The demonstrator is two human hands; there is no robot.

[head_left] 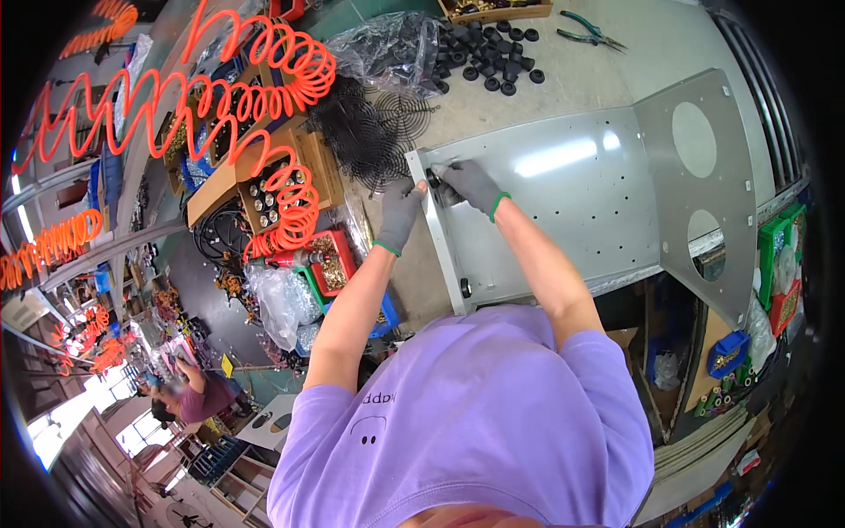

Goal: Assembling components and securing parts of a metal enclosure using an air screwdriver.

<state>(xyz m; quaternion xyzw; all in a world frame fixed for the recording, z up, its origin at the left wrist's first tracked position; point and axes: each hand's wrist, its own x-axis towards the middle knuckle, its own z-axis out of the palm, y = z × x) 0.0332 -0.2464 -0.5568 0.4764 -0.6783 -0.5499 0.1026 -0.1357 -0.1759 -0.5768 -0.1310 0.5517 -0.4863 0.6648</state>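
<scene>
Purple shirt cloth fills the lower frame, and both bare forearms are seen reaching up from it to a grey sheet-metal panel [563, 189] laid flat on the bench. Its folded flange [443, 251] runs along its left edge, with its long axis running away from the body. A black grommet [465, 287] is already seated low on that flange. At the far end of the flange the two gloved hands meet. The left hand [400, 211] is pressed against the outer face of the flange, fingers curled; whether anything is gripped cannot be told. The right hand [471, 183] lies over the panel's corner, fingertips pinched on a small black grommet [437, 172] at the flange; it is the nearer hand to that part. Farther off lie black fan guards [378, 132], then loose black grommets [493, 55] and pliers [588, 30].
</scene>
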